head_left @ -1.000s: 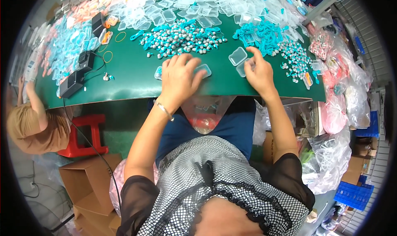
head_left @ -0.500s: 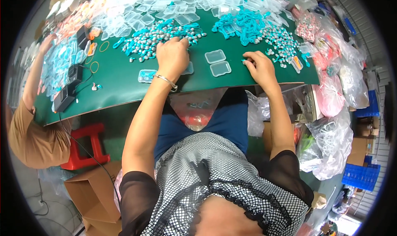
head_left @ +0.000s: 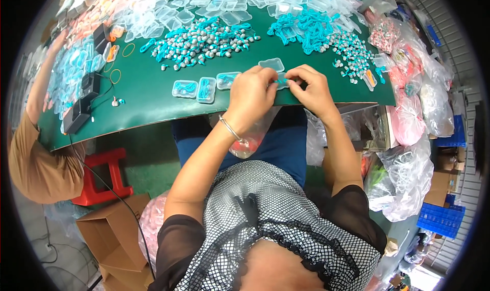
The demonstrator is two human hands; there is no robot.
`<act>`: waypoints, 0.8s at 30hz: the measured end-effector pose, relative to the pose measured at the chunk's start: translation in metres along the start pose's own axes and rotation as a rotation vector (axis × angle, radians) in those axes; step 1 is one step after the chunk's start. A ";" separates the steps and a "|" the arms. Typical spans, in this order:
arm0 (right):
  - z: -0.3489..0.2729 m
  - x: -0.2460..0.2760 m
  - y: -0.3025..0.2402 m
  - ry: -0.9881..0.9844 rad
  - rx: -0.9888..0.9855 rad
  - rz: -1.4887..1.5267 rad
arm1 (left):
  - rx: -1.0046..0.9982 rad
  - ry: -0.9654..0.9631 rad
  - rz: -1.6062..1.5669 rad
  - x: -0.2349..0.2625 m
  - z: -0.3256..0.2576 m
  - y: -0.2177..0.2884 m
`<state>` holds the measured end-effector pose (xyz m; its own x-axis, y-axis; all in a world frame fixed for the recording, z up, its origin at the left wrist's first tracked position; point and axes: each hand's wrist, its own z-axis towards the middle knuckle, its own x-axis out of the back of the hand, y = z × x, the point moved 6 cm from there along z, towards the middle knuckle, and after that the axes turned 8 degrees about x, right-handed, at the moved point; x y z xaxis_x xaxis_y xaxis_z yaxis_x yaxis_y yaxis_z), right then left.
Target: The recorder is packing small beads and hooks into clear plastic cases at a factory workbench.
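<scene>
head view looks down on a green table (head_left: 153, 102) where both hands meet near its front edge. the left hand (head_left: 250, 94) and the right hand (head_left: 314, 89) are pinched together on a small turquoise cord piece (head_left: 282, 80), thumb and fingertips of each closed on it from either side, so the piece sits right between the two grips. a silver bangle (head_left: 229, 129) circles the left wrist.

just left of the left hand lies a row of three small clear plastic cases (head_left: 204, 87), rounded rectangles with turquoise contents showing through. another clear case (head_left: 271, 64), looking empty, lies just beyond the fingertips. farther out from the grip, a heap of grey-and-turquoise earbuds (head_left: 204, 41) spreads to the left, and a tangle of turquoise cords (head_left: 306, 26) with more loose buds lies to the right. beyond those, a wide drift of empty clear cases (head_left: 204, 3) covers the far side of the table.

well to the left of the grip sit black boxes (head_left: 76, 117) with a cable, and another person's arm (head_left: 38, 97) in a tan sleeve reaches onto the table. below and right of the right hand hang clear plastic bags (head_left: 408, 179), and a blue crate (head_left: 441, 219) stands on the floor. a red stool (head_left: 102, 179) and a brown cardboard box (head_left: 112, 235) stand below the table's left part.
</scene>
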<state>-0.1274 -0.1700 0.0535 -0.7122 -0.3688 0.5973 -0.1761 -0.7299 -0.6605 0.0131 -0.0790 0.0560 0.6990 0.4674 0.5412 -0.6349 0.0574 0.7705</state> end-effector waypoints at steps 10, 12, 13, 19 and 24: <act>0.011 -0.007 -0.019 -0.027 0.405 -0.349 | -0.119 0.052 0.358 -0.016 -0.013 0.003; 0.024 0.005 0.005 0.039 0.176 -0.147 | -0.127 0.035 0.425 -0.016 -0.014 0.004; 0.032 0.011 0.015 0.097 0.136 -0.191 | -0.129 0.033 0.423 -0.015 -0.014 0.007; 0.073 -0.011 0.044 0.182 0.203 -0.714 | -0.116 0.079 0.535 -0.014 -0.014 0.006; 0.066 -0.003 0.048 0.142 0.121 -0.617 | -0.100 0.047 0.476 -0.008 -0.014 0.001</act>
<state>-0.0893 -0.2418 0.0502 -0.5888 0.2135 0.7796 -0.5104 -0.8461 -0.1537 0.0019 -0.0706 0.0479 0.3093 0.5019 0.8077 -0.9104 -0.0893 0.4041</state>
